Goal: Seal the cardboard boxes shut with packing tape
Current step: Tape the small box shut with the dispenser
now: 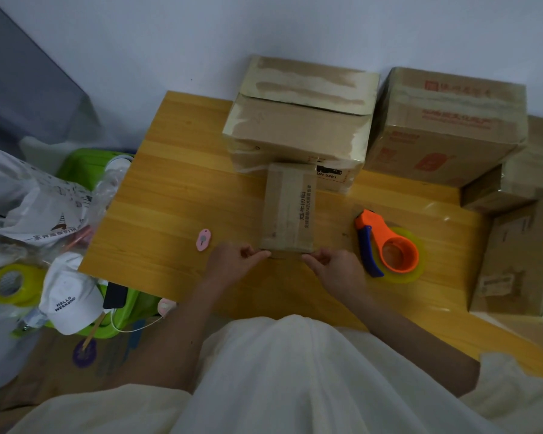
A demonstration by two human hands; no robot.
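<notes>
Near the table's [170, 170] front edge, left hand [232, 261] and right hand [336, 270] pinch the small cardboard box's [287, 208] near corners, seemingly pressing tape down. The larger boxes [298, 130] at the back edge look sealed; the tape dispenser [389, 245] rests beside the small one.

Right-side cardboard box [521, 255] cut off by the frame edge, small box's [287, 208] near end hidden behind fingertips [262, 254], red print on far right box [445, 126] blurred

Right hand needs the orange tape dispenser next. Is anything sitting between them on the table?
Nothing visible. The right hand pinches the near end of the small box, and the tape dispenser lies just to its right on the table, with only bare wood between them.
</notes>
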